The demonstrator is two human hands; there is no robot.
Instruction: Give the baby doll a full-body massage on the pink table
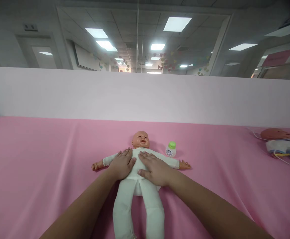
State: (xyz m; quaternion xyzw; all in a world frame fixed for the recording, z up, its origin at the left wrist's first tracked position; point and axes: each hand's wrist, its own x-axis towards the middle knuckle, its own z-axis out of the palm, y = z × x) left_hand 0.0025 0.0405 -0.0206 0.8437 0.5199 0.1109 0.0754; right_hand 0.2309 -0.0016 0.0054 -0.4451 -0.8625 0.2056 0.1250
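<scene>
A baby doll (pixel 138 189) with a white cloth body lies on its back, head away from me and arms spread to both sides. My left hand (pixel 122 165) rests flat on the left side of its chest, fingers stretched toward its shoulder. On the right side of the chest lies my right hand (pixel 156 168), palm down with the fingers extended and the thumb apart. Neither hand grips anything. Just beyond the doll's arm on the right stands a small clear jar (pixel 170 151) with a green lid and a printed label.
Pink cloth (pixel 47 159) covers the surface under the doll. A second doll (pixel 276 134) lies at the far right, with white and blue cloth and a pale cord by it. Behind runs a low white wall (pixel 145 96) with glass above.
</scene>
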